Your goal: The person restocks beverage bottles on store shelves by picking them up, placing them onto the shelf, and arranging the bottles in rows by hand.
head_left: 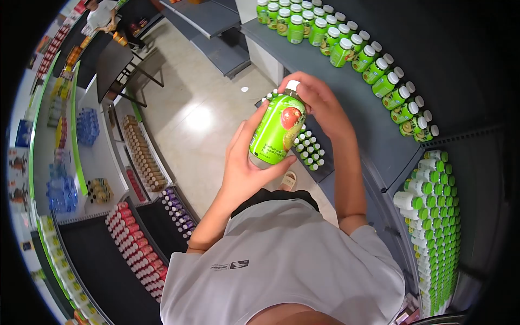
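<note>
A green juice bottle (276, 130) with a white cap and a red apple on its label is held in front of my chest, tilted to the right at its top. My left hand (246, 149) wraps round its lower body, thumb along the base. Up at the neck, my right hand (319, 105) has its fingers closed about the cap and shoulder; part of the cap (293, 85) shows between them. Whether the cap is loose cannot be seen. On the dark shelf to the right stand rows of similar green bottles (340, 53).
White bottles with green caps (430, 216) fill a shelf at the right. More small bottles (309, 149) stand low behind my right forearm. Left shelves hold red bottles (135, 244), brown bottles (142, 154) and blue packs (62, 195). A table (114, 65) and another person (102, 16) are far left.
</note>
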The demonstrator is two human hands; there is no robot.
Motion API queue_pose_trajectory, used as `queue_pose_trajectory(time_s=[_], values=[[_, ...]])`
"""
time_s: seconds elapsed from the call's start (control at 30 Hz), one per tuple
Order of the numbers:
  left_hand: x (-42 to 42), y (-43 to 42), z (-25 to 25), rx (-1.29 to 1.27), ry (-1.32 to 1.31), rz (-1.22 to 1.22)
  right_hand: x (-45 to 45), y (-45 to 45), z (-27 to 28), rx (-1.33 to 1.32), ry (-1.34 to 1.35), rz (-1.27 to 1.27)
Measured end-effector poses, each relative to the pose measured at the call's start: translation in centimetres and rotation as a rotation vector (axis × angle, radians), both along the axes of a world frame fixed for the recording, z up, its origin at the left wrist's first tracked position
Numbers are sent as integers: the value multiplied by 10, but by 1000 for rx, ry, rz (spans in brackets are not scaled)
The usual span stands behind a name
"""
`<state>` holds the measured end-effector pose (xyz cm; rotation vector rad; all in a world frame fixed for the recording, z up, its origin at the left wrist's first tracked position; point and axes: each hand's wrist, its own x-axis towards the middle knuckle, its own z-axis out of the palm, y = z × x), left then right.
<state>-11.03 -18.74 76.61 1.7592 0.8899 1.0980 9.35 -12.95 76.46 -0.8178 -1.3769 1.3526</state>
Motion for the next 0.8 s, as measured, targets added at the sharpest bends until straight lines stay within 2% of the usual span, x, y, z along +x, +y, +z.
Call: queue_pose_trajectory(time_s=[0.13, 0.27, 0.4, 0.53, 0.57, 0.67, 0.7, 0.8], values=[[-27, -39, -3, 68, 121, 10, -16, -42, -25, -92, 123, 38], [-49, -78, -26, 27, 99, 54, -53, -86, -47, -204, 271, 34], [-58, -116, -41, -119, -106, 112, -80, -114, -49, -249, 173, -16], [-70, -140, -53, -299, -247, -42, -78, -135, -51, -284, 173, 31], [-75, -142, -58, -265, -178, -78, -79, -140, -47, -286, 169, 12], [-72, -152, -56, -325, -211, -103, -74, -143, -45, -264, 109, 33], [-69, -154, -58, -335, -224, -93, -63, -138, -53, -263, 79, 144], [-53, -157, -58, -359, -252, -55, -52, -131, -53, -303, 70, 217]])
